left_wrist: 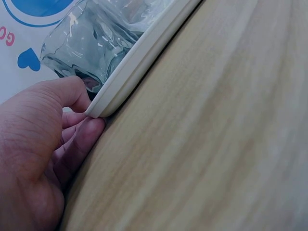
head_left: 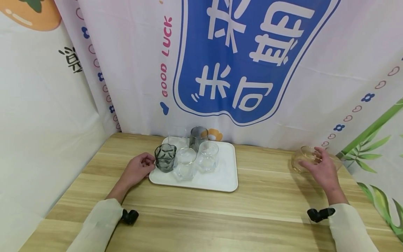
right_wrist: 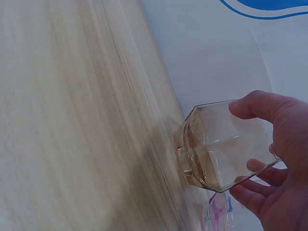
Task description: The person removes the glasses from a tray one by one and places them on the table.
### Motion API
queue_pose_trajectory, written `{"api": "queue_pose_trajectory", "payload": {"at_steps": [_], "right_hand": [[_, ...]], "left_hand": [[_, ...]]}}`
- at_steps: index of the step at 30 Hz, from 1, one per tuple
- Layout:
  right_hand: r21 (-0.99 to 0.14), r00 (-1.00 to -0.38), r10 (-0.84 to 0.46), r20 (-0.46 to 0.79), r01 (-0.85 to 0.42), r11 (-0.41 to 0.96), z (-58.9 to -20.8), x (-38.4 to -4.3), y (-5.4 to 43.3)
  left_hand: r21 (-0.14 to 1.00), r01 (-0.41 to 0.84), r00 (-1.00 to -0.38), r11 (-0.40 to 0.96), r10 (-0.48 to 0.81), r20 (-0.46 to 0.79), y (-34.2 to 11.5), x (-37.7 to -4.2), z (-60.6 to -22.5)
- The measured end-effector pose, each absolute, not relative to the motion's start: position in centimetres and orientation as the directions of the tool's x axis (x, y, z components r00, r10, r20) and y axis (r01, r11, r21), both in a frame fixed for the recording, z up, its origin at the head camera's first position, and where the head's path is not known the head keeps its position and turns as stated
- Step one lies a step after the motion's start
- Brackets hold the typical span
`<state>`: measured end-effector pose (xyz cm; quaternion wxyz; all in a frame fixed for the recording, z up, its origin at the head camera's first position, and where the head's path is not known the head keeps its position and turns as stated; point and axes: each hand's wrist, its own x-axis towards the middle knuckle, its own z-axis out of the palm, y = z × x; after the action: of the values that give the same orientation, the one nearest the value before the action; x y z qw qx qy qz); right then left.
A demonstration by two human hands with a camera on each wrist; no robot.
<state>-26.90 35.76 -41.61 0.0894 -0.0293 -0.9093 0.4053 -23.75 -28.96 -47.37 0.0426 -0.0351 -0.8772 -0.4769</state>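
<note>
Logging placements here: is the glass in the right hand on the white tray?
No, the right hand holds the amber glass well right of the white tray.

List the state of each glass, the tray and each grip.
Tray: on table, loaded.
Green glass: upright on tray.
Grey glass: upright on tray.
Clear glasses: upright on tray.
Amber glass: held.
Left grip: holding tray's edge.
Right grip: holding amber glass.
Amber shape beside it: unclear.

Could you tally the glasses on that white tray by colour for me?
Clear: 3 (front-middle glass, rightmost glass, back-left glass)
Dark-tinted: 2 (front-left glass, back-right glass)
Total on the white tray: 5
</note>
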Motion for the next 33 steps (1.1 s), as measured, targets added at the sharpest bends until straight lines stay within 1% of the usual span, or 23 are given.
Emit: {"api": "queue_pose_trajectory", "payload": {"at_steps": [8, 11, 15, 19, 22, 24, 29, 33], "right_hand": [[-0.725, -0.984, 0.109, 0.138, -0.026, 0.688, -41.5, -27.0, 35.7], [-0.724, -0.981, 0.107, 0.159, -0.042, 0.689, -41.2, -26.8, 35.6], [-0.698, -0.96, 0.122, 0.251, -0.092, 0.711, -40.8, -26.5, 34.8], [-0.607, -0.92, 0.152, 0.361, -0.108, 0.787, -40.2, -26.1, 33.6], [-0.552, -0.895, 0.153, 0.419, -0.118, 0.826, -39.9, -25.8, 32.5], [-0.527, -0.885, 0.129, 0.447, -0.144, 0.837, -39.8, -25.7, 31.8], [-0.505, -0.851, 0.015, 0.525, -0.298, 0.81, -40.3, -25.6, 29.4], [-0.492, -0.832, -0.092, 0.548, -0.409, 0.768, -40.9, -25.6, 27.0]], "left_hand": [[0.834, 0.104, -0.994, 0.542, 0.024, 0.108, -28.9, -23.6, -47.3], [0.835, 0.101, -0.994, 0.541, 0.026, 0.104, -28.9, -23.6, -47.4], [0.832, 0.099, -0.994, 0.545, 0.021, 0.105, -28.9, -23.7, -47.3], [0.827, 0.101, -0.994, 0.553, 0.023, 0.105, -28.8, -23.7, -47.2], [0.822, 0.099, -0.994, 0.561, 0.024, 0.104, -28.7, -23.7, -47.1], [0.819, 0.099, -0.994, 0.565, 0.02, 0.106, -28.7, -23.7, -47.1], [0.822, 0.098, -0.994, 0.561, 0.018, 0.106, -28.8, -23.7, -47.1], [0.823, 0.094, -0.995, 0.56, 0.018, 0.102, -28.8, -23.7, -47.2]]}}
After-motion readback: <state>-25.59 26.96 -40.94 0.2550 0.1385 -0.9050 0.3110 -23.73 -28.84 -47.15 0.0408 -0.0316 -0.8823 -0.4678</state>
